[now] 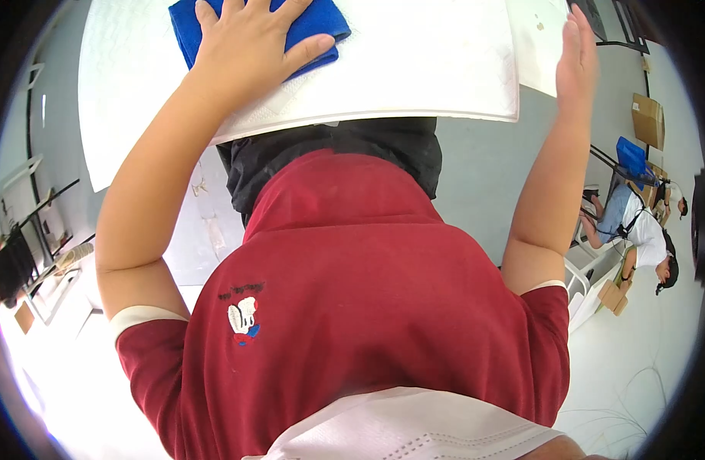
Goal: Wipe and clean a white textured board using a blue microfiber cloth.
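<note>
My left hand (249,37) lies flat with fingers spread on a folded blue cloth (314,29), pressing it against the white tabletop (429,61). Its fingertips reach the upper edge of the picture and are partly cut off. The cloth rests near the left part of the table, away from its front edge. Off to the right, my right hand (577,61) is raised edge-on with its fingers stretched out, beside a second white surface (532,42). Nothing shows in it.
Another person (647,230) in a white top sits at the far right, with a further person behind. A cardboard box (648,120) and a blue object (632,157) stand nearby. On the left are metal frames and a dark item (14,264). The table's front edge runs close to my body.
</note>
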Tool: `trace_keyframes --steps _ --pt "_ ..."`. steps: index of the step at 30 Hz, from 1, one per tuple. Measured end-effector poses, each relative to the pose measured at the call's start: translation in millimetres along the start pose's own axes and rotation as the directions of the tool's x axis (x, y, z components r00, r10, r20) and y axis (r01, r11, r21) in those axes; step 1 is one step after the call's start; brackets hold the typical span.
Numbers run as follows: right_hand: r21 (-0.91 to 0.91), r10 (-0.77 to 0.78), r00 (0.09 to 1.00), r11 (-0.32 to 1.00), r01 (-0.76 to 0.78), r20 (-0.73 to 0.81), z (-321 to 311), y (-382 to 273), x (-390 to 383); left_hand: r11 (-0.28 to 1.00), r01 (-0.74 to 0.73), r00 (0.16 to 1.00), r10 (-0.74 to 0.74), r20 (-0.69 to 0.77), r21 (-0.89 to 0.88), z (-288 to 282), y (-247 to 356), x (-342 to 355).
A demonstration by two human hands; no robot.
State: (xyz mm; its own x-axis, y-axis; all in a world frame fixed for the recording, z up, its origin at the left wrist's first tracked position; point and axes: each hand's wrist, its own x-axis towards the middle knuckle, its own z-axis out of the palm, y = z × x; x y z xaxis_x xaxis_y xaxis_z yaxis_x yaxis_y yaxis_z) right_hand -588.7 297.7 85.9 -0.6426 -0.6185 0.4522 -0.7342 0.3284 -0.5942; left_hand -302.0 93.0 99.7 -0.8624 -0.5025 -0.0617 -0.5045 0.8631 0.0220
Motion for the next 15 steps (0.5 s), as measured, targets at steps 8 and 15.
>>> trace_keyframes --steps 8,15 --pt "-0.222 0.102 0.975 0.964 -0.146 -0.195 -3 64 -11 0.999 -0.003 0.999 0.001 -0.043 -0.048 3 -37 -12" --pt "-0.154 0.136 0.921 0.967 -0.204 -0.366 8 70 -19 0.964 0.016 0.988 -0.056 -0.145 -0.266 37 -149 -55"
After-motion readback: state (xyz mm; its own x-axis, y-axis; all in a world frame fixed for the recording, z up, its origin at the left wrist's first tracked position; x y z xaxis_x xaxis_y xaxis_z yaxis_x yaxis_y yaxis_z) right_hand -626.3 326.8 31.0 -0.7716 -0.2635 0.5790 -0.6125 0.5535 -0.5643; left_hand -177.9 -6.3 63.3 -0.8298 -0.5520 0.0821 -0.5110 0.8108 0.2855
